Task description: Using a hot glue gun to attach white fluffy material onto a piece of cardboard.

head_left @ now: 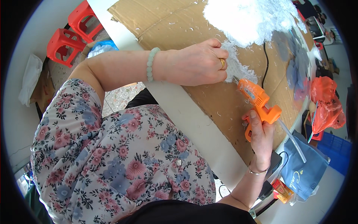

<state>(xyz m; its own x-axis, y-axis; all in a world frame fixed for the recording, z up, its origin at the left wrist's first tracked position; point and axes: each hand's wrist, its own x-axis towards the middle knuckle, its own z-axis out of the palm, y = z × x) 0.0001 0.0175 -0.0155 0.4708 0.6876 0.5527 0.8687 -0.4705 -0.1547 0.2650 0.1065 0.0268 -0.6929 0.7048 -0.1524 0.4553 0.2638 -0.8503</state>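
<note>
My right hand is wrapped round the handle of an orange hot glue gun. A clear glue stick juts from the gun's back end. The nozzle points up and left, close to the edge of a small white fringed fabric piece. My left hand is closed at that piece's left edge, fingertips hidden behind the knuckles. Beyond both hands lies a large heap of white shaggy fabric, partly washed out by glare.
A worn cardboard sheet covers the white table, with white fibre scraps scattered over it. A black cord runs across the cardboard. At the right are grey translucent sheets, a red plastic bag and a blue bag. Red stools stand far left.
</note>
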